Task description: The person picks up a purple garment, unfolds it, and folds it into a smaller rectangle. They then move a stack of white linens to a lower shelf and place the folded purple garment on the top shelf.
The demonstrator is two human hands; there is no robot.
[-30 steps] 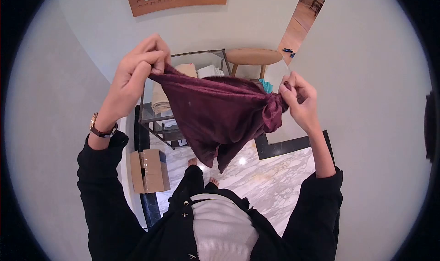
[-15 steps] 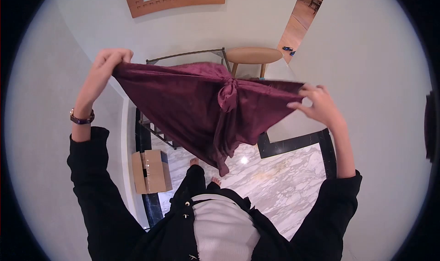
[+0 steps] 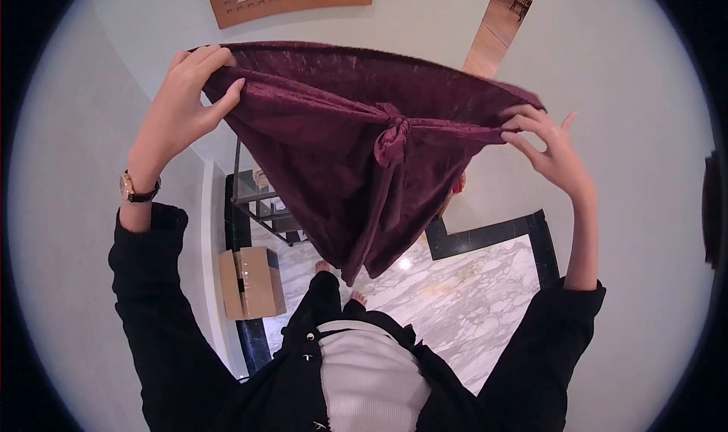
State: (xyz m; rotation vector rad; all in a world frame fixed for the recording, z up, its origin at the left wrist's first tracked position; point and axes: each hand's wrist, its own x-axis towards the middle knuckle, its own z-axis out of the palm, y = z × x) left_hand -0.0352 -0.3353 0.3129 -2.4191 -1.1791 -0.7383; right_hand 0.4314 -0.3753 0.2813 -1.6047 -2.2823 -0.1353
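A dark maroon cloth garment point(image 3: 326, 144) with a knotted tie at its middle hangs spread between my two hands. Its upper edge gapes, showing the inner side of the far layer. My left hand point(image 3: 186, 102) grips the upper left corner, with thumb at the front and fingers over the edge. At the upper right corner, my right hand point(image 3: 542, 140) pinches the cloth between thumb and fingers. Below the knot the tie's tail hangs down with the folded lower part, which ends in points above my feet.
Behind the cloth stands a metal rack point(image 3: 262, 216), mostly covered. A cardboard box point(image 3: 258, 283) sits on the marble floor point(image 3: 462, 303) at the lower left. A wood-framed mirror point(image 3: 296, 7) hangs on the wall above.
The cloth's upper edge has been raised and opened, now covering the chair behind it. My left hand has turned, its thumb now showing in front; my right hand has moved slightly up and right.
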